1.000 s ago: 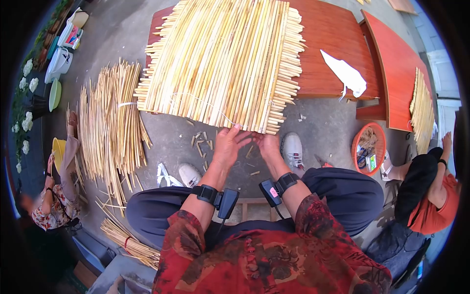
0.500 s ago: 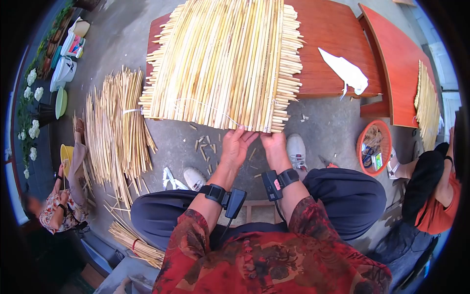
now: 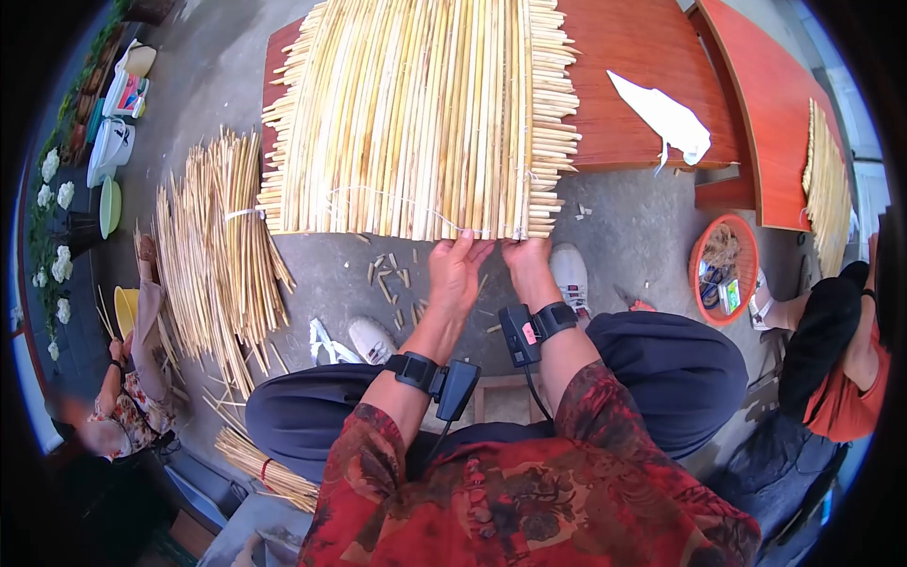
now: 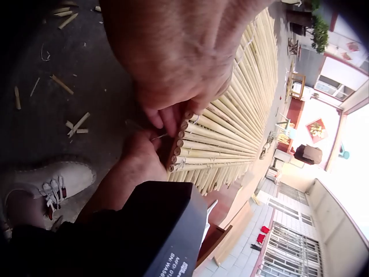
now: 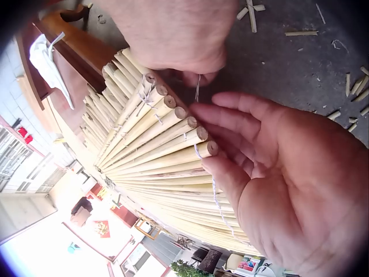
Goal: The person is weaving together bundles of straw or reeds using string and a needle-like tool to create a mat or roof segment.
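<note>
A mat of pale stalks [image 3: 406,113], tied with white twine, lies over a red-brown table [image 3: 624,57], its near edge toward me. My left hand [image 3: 453,274] grips that edge, thumb [image 5: 226,178] against the outermost stalk and the other fingers below. Just to its right, my right hand [image 3: 531,269] is at the mat's corner with its fingers curled under. A thin white string [image 5: 198,89] runs down from the right hand's fingers toward the left fingertips. Another length of twine [image 5: 217,199] trails loosely across the stalks. The right fingertips are partly hidden behind the hand.
Bundled stalks [image 3: 213,246] lie on the floor at left, with cut pieces [image 3: 385,283] below the mat. A white cloth [image 3: 661,118] rests on the table. At right stand an orange basket [image 3: 723,269] and a seated person [image 3: 841,369]; another person [image 3: 132,397] sits at left.
The right hand's fingers, loosely spread below the edge earlier, are now drawn in at the mat's corner. The left hand stays at the edge. The head view has shifted slightly.
</note>
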The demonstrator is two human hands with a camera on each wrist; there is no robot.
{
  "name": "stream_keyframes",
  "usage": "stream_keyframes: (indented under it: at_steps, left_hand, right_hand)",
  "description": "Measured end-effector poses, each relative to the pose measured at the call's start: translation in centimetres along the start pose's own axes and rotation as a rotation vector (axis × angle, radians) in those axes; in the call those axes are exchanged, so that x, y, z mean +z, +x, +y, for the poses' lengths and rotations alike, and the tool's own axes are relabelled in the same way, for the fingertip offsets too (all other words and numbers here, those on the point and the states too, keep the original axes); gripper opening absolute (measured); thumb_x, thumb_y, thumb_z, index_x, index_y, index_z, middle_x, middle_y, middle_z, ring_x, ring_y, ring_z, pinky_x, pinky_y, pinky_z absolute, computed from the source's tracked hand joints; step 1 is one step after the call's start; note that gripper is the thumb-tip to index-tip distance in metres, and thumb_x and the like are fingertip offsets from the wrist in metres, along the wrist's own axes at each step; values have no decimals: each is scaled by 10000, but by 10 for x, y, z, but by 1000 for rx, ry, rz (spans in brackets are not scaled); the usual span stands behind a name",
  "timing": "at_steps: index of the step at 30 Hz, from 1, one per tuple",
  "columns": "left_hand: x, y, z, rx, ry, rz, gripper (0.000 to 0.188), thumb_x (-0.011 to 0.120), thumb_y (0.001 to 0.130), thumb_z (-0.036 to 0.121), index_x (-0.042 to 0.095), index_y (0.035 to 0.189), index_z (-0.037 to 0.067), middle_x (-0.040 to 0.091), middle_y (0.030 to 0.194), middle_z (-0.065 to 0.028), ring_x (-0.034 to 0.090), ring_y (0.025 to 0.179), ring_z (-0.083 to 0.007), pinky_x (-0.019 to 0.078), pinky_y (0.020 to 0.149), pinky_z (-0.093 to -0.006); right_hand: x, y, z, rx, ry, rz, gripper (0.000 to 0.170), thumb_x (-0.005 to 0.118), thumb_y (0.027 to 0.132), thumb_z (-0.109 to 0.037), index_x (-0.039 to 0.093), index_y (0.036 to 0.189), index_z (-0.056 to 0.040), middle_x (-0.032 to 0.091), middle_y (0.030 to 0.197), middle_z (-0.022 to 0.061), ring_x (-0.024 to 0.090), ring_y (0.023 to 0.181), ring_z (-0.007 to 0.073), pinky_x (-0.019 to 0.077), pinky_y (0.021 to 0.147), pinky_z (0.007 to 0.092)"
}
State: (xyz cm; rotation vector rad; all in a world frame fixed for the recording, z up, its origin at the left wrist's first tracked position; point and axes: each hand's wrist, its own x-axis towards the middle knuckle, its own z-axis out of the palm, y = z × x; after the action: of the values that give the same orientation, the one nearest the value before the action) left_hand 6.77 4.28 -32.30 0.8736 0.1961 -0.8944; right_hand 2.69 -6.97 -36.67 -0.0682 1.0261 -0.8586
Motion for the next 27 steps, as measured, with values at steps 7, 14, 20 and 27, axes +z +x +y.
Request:
stream_keyframes:
  at_steps: [7, 14, 20, 27]
  left_hand:
    - [11, -14, 49, -264, 427, -19, 239, 557, 897, 114, 516, 1062, -54, 608, 1017, -181, 625, 918, -260, 501, 814, -396]
    - [19, -21, 79, 748, 1718, -249, 209, 575, 830, 97, 541, 1029, 42, 567, 1085, -120, 623, 778, -332, 503, 678, -408]
    - [21, -9, 68, 859, 2024, -337, 69, 557, 744, 4, 542, 810, 19, 542, 908, -137, 611, 720, -341, 492, 643, -441]
    - [27, -9, 72, 789, 2114, -363, 28, 554, 758, 25, 533, 773, 36, 550, 800, -145, 612, 738, -327, 480, 629, -433]
  right_hand:
    - [-7, 7, -8, -37, -101, -45, 223, 501, 917, -254, 566, 1070, -106, 640, 965, 65, 649, 793, 210, 568, 627, 366]
    - [-13, -2, -16, 19, -262, 82, 215, 436, 924, -180, 552, 1052, -51, 631, 947, 110, 644, 763, 259, 543, 577, 414]
    - [-31, -2, -23, 76, -504, 109, 156, 457, 900, -126, 552, 1009, -67, 619, 916, 107, 621, 600, 249, 420, 422, 334]
    - [-45, -1, -14, 13, -855, 142, 68, 564, 854, -93, 616, 896, -81, 605, 757, 63, 536, 471, 148, 332, 341, 268]
